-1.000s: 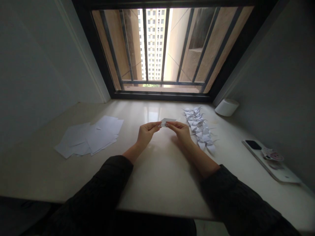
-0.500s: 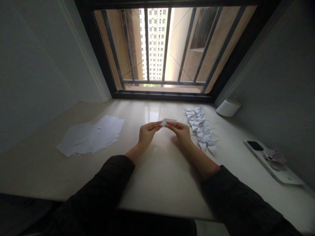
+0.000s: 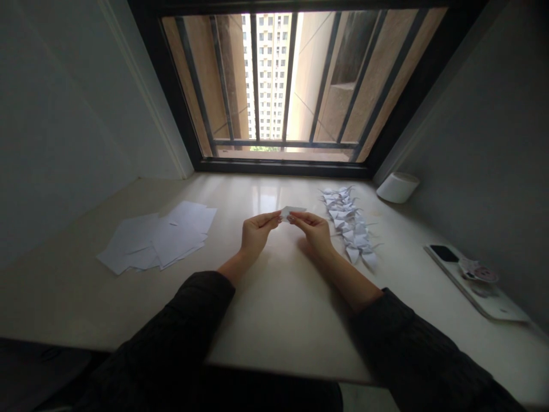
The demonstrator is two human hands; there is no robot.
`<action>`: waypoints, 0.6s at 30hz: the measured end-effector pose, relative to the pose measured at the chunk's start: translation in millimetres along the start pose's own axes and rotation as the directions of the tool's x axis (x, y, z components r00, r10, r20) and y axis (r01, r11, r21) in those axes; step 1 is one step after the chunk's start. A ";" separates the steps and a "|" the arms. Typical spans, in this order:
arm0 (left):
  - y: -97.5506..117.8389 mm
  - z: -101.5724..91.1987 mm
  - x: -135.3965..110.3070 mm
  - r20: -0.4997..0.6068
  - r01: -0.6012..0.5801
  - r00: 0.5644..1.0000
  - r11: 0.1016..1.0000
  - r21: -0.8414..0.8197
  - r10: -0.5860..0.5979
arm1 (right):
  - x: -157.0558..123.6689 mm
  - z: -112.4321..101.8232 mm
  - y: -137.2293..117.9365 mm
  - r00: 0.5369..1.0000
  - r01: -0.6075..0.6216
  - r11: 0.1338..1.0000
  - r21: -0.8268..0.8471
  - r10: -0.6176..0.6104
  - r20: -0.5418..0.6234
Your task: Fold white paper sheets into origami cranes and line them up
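A small folded piece of white paper (image 3: 292,211) is held just above the pale tabletop (image 3: 274,309), in front of the window. My left hand (image 3: 255,233) pinches its left end with thumb and fingertips. My right hand (image 3: 314,230) pinches its right end the same way. Both hands are closed on the paper, close together at the middle of the table. To the right of my right hand lies a row of several folded white paper cranes (image 3: 349,226). A loose pile of flat white sheets (image 3: 156,240) lies to the left of my left hand.
A white round container (image 3: 397,187) stands at the back right corner. A phone (image 3: 476,280) with a sticker-covered case lies near the right edge. The barred window (image 3: 283,86) closes the far side, and walls flank the table left and right.
Both hands stay pinched on the folded paper in nearly the same place. The view has shifted very slightly.
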State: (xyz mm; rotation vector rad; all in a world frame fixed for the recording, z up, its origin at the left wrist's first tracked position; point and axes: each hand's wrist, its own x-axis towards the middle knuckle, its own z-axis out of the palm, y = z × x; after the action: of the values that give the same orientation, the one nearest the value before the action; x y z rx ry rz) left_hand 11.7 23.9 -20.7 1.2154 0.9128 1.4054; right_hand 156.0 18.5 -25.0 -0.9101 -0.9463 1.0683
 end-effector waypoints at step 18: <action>2.6 0.1 -1.6 0.075 0.217 0.972 0.975 0.052 -0.221 | -2.7 2.3 1.1 0.999 0.034 0.999 -0.028 -0.034 0.010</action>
State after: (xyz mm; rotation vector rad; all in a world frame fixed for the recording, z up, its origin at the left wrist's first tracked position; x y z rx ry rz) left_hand 11.2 21.8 -18.5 1.1563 0.9940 1.1590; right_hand 152.9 16.4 -25.8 -0.9092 -0.9835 1.0337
